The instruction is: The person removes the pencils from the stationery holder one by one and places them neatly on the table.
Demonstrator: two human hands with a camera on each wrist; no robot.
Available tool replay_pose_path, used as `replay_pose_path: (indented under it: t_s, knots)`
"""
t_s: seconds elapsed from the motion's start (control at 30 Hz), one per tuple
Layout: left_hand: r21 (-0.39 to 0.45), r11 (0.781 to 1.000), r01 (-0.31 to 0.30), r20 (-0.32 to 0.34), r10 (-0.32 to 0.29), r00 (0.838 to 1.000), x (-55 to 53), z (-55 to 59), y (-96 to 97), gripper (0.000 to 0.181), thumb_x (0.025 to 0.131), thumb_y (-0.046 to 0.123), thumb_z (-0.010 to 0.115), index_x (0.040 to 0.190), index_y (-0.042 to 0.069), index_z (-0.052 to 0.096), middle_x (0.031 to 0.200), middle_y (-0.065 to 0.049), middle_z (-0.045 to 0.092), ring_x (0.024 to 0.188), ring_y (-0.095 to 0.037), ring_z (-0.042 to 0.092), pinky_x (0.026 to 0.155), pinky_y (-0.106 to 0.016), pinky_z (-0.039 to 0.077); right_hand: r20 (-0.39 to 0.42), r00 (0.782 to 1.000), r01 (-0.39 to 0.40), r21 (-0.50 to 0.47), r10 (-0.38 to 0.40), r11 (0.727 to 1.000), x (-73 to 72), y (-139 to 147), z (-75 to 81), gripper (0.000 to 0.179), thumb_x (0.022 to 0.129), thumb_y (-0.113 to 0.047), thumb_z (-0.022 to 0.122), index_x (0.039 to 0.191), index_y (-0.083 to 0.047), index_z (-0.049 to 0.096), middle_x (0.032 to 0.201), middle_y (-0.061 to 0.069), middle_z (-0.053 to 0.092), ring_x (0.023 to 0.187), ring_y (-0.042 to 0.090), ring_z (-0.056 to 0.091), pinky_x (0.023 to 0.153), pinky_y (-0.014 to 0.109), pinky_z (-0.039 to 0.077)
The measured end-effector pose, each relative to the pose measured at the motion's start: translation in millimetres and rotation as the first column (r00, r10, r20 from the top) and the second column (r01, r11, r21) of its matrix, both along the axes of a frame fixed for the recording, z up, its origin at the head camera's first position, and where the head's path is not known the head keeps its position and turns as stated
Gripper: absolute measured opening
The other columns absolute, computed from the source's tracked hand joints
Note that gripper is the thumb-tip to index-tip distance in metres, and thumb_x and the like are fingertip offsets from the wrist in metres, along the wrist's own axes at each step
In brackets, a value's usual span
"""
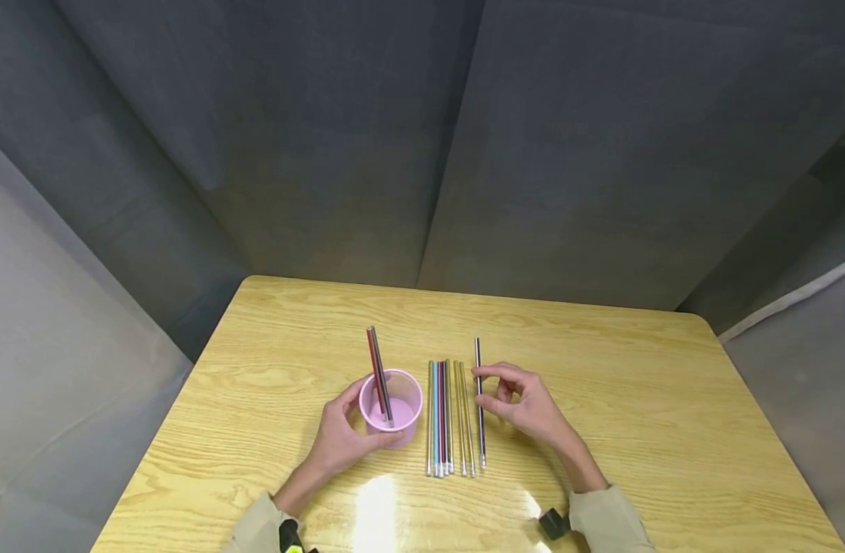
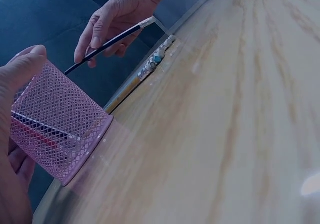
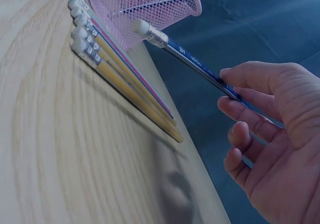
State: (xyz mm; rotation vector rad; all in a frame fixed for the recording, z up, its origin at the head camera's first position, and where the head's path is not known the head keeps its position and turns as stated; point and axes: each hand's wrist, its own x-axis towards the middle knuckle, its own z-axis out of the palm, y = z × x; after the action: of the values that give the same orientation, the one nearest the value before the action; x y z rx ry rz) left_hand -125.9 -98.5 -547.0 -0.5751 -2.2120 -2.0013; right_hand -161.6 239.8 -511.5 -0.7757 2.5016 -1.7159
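My left hand [image 1: 342,438] grips a pink mesh pencil cup [image 1: 410,434] that stands upright on the table. A few pencils [image 1: 376,369], red and dark, lean inside the cup and stick out over its rim. A dark blue pencil [image 3: 192,62] with a white eraser is pinched between the thumb and fingers of my right hand [image 1: 526,399], held above the table. Between the hands lies a row of several pencils [image 1: 439,418], side by side, their eraser ends toward me. Two yellow pencils [image 1: 464,418] lie at the right of that row.
The wooden table [image 1: 637,430] spreads out to both sides of the hands. Grey curtains [image 1: 312,153] hang behind it and at its sides. Light glares off the tabletop near its front.
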Motion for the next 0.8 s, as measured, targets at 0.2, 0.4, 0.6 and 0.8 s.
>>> replay_pose_path:
  t_s: [0.2,0.4,0.6,0.8]
  knots:
    - [-0.015,0.999,-0.036,0.042,0.037,0.998,1.1,2.4,-1.2,0.093,0.063,0.004,0.099,0.146,0.006,0.057,0.142,-0.01,0.065,0.133,-0.038,0.059,0.117,-0.055,0.043,0.058,0.998,0.014,0.027,-0.016,1.0,-2.6,3.9,-7.2,0.037,0.09,-0.006,0.081,0.126,-0.007,0.073,0.074,0.008,0.053,0.061,0.009,0.044,0.052,0.022,0.04]
    - [-0.022,0.999,-0.039,0.02,0.039,0.999,0.7,2.9,-1.4,0.091,0.064,0.002,0.098,0.146,0.003,0.057,0.142,-0.013,0.065,0.132,-0.039,0.059,0.116,-0.055,0.044,0.12,0.992,0.022,0.06,-0.029,0.998,-3.5,3.7,-13.9,0.035,0.089,-0.007,0.082,0.124,-0.007,0.074,0.069,0.002,0.049,0.059,0.006,0.042,0.05,0.019,0.037]
    - [-0.012,0.999,-0.03,0.001,0.03,1.0,0.5,1.4,-1.5,0.089,0.066,0.001,0.097,0.145,0.002,0.057,0.142,-0.014,0.065,0.132,-0.039,0.059,0.117,-0.055,0.042,0.138,0.989,0.04,0.091,-0.052,0.995,-2.4,1.1,-17.5,0.033,0.089,-0.009,0.083,0.121,-0.007,0.075,0.067,0.0,0.048,0.057,0.004,0.04,0.048,0.018,0.035]
    - [-0.006,1.0,-0.028,0.008,0.028,1.0,0.3,2.3,-0.9,0.09,0.065,0.0,0.097,0.146,0.001,0.056,0.143,-0.015,0.064,0.133,-0.039,0.058,0.118,-0.051,0.042,0.09,0.995,0.031,0.099,-0.04,0.995,-2.6,-0.3,-22.5,0.031,0.089,-0.006,0.081,0.119,-0.005,0.076,0.063,-0.002,0.046,0.055,0.002,0.037,0.046,0.02,0.033]
